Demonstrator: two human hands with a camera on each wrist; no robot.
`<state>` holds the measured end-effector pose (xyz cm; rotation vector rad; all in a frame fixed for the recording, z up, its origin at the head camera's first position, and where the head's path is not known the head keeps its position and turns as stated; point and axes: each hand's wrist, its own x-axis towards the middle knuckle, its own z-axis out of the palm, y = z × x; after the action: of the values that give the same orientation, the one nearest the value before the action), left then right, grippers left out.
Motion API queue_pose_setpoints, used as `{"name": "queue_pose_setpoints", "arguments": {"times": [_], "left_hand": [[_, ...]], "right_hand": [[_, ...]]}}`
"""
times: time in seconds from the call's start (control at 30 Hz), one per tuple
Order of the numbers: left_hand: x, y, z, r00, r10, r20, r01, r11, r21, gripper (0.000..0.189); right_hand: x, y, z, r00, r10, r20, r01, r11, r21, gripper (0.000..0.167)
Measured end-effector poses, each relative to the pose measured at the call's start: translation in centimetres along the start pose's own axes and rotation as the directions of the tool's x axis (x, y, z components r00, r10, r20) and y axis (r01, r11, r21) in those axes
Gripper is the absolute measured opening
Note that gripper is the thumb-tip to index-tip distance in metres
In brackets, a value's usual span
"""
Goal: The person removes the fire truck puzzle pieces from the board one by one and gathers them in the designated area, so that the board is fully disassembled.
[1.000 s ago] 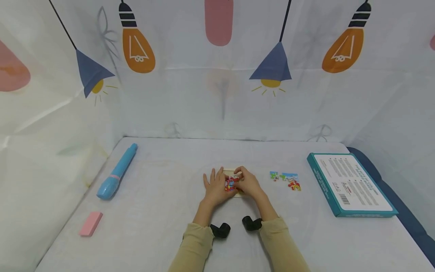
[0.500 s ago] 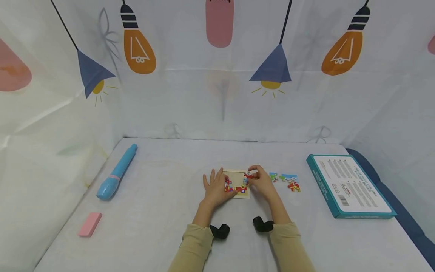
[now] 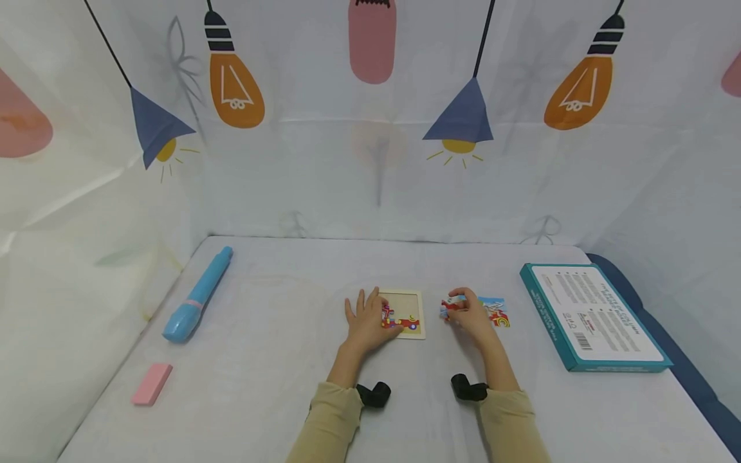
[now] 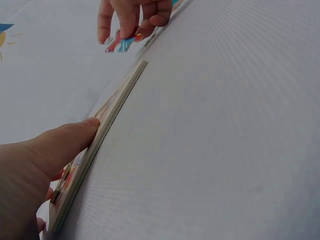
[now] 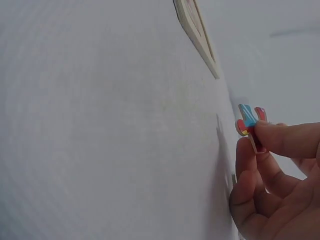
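My left hand (image 3: 366, 321) lies with spread fingers over the left side of a shallow wooden puzzle tray (image 3: 422, 315). Its thumb (image 4: 75, 140) rests on the tray's near edge. Colourful red and yellow jigsaw pieces (image 3: 410, 323) fill the lower part of the tray, while the upper right shows bare wood. To the right of the tray, my right hand (image 3: 476, 319) pinches a red and blue jigsaw piece (image 5: 248, 120) between thumb and fingers, raised off the table in the right wrist view. Beside that hand lie loose joined pieces (image 3: 499, 312), partly hidden by it.
A teal and white box (image 3: 599, 315) lies at the right of the white table (image 3: 278, 373). On the left are a light blue rod with a broad end (image 3: 197, 296) and a pink block (image 3: 152, 384). A printed white curtain (image 3: 324, 173) hangs behind.
My right hand has lifted a jigsaw piece out of the tray and carried it right, towards the loose pieces. My left hand has stayed on the tray.
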<state>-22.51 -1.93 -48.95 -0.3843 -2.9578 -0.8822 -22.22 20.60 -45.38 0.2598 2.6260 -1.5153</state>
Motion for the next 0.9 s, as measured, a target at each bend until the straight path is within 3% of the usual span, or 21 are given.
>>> {"name": "queue_pose_setpoints", "arguments": {"times": [0.27,0.53,0.9], "left_hand": [[-0.1,0.1,-0.2,1.000,-0.010,0.007,0.010,1.000,-0.005,0.057],[0.0,0.1,0.0,1.000,-0.005,0.004,0.005,1.000,0.001,0.057],[0.0,0.0,-0.1,1.000,-0.001,0.002,0.001,1.000,0.000,0.057]], "right_hand": [[-0.4,1.1,-1.4,1.000,-0.007,-0.002,0.007,1.000,-0.009,0.038],[-0.9,2.0,-3.0,0.998,0.045,-0.032,-0.047,0.997,-0.069,0.039],[-1.3,3.1,-4.2,0.997,0.024,-0.069,-0.033,0.990,-0.137,0.038]]}}
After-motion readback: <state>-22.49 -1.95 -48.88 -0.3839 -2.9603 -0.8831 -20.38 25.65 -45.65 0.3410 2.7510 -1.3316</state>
